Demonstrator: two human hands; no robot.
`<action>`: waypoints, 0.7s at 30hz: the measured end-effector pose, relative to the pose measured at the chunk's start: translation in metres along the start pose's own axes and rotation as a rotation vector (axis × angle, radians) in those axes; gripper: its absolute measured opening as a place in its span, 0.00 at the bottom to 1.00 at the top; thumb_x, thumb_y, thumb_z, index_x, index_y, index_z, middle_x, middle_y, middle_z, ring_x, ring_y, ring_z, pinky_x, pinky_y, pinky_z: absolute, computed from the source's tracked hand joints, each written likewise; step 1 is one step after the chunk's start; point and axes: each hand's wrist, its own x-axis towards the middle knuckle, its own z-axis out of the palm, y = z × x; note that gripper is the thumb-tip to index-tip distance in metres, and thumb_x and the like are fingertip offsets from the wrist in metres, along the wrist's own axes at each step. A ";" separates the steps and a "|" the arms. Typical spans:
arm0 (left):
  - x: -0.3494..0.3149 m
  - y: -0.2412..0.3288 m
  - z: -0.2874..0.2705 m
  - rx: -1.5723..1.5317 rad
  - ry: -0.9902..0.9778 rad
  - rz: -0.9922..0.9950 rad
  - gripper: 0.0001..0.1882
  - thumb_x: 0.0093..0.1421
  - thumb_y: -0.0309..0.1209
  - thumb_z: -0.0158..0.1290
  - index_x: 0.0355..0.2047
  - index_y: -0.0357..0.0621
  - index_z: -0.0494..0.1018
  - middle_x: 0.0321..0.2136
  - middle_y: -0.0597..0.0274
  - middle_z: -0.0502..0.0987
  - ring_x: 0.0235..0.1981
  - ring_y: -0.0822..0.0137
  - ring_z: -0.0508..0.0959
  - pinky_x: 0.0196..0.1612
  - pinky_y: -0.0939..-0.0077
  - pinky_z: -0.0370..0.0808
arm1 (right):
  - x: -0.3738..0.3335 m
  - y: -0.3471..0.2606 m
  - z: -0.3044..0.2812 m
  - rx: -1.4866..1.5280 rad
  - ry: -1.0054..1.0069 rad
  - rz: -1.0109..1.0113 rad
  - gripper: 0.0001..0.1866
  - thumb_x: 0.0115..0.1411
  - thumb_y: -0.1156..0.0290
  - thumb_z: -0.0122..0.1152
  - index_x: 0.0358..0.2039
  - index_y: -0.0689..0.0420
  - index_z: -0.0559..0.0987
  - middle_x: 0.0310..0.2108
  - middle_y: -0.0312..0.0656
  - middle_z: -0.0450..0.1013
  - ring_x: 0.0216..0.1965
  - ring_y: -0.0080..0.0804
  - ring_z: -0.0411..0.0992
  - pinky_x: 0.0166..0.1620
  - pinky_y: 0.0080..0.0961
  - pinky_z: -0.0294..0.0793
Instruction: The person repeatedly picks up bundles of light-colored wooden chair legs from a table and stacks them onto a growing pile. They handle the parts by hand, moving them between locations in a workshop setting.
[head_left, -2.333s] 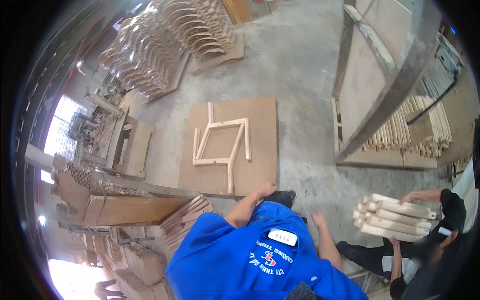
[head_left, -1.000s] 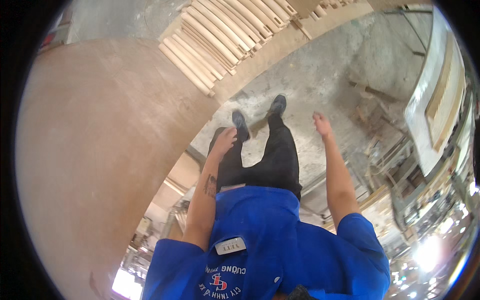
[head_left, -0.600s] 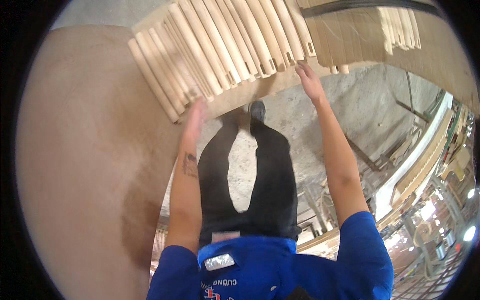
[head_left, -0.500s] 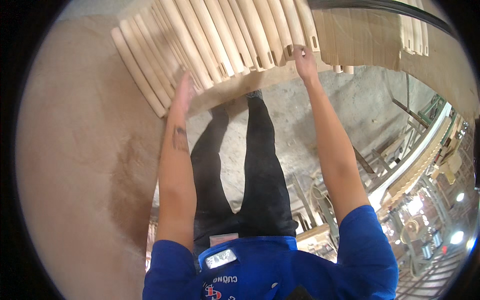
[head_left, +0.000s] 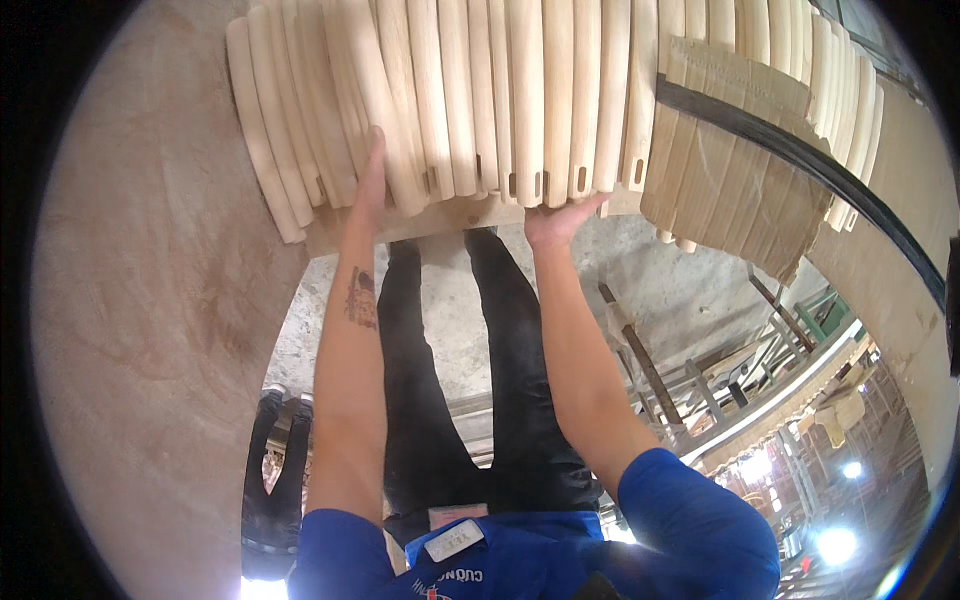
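A row of pale wooden slats (head_left: 530, 110), rounded and slightly bent, lies side by side; several have a small slot near the near end. My left hand (head_left: 370, 185) is edge-on among the slats at the left, straight and flat against the side of one; part of its fingers is hidden. At the near ends right of the middle, my right hand (head_left: 558, 224) presses against the slats from below, spread, with one digit stretched out to the right. Its other fingers are mostly behind the wood.
Brown corrugated cardboard (head_left: 740, 150) and a black strap (head_left: 800, 150) cover slats at the right. A brown board surface (head_left: 150, 300) spans the left. Metal frames (head_left: 700, 390) stand on the concrete floor (head_left: 650, 290). Another person's dark-trousered legs (head_left: 270, 460) show at lower left.
The slats sit lower in view, and more of them show at the right. My right hand has moved left and down, from a slat's slotted end to under the near ends. My left hand stays by the left slats.
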 end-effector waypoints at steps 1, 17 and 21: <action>0.000 0.001 0.003 -0.004 -0.004 -0.005 0.46 0.59 0.62 0.45 0.65 0.37 0.53 0.63 0.53 0.59 0.63 0.60 0.61 0.62 0.67 0.57 | -0.001 -0.003 -0.008 0.118 0.049 0.083 0.43 0.59 0.29 0.30 0.66 0.45 0.55 0.66 0.37 0.52 0.66 0.41 0.50 0.65 0.48 0.50; -0.021 0.031 0.007 -0.090 -0.012 0.022 0.41 0.59 0.55 0.50 0.63 0.38 0.57 0.59 0.57 0.64 0.60 0.63 0.64 0.58 0.70 0.63 | -0.048 -0.050 0.014 -0.696 -0.189 -0.027 0.29 0.64 0.57 0.43 0.64 0.53 0.55 0.61 0.42 0.58 0.62 0.34 0.55 0.65 0.39 0.49; -0.023 0.054 0.032 -0.020 -0.060 0.136 0.36 0.56 0.47 0.57 0.58 0.37 0.62 0.51 0.55 0.70 0.52 0.62 0.70 0.52 0.69 0.68 | -0.003 -0.093 0.039 -1.264 -0.664 -0.064 0.41 0.63 0.53 0.43 0.67 0.65 0.43 0.69 0.53 0.42 0.70 0.43 0.40 0.68 0.32 0.39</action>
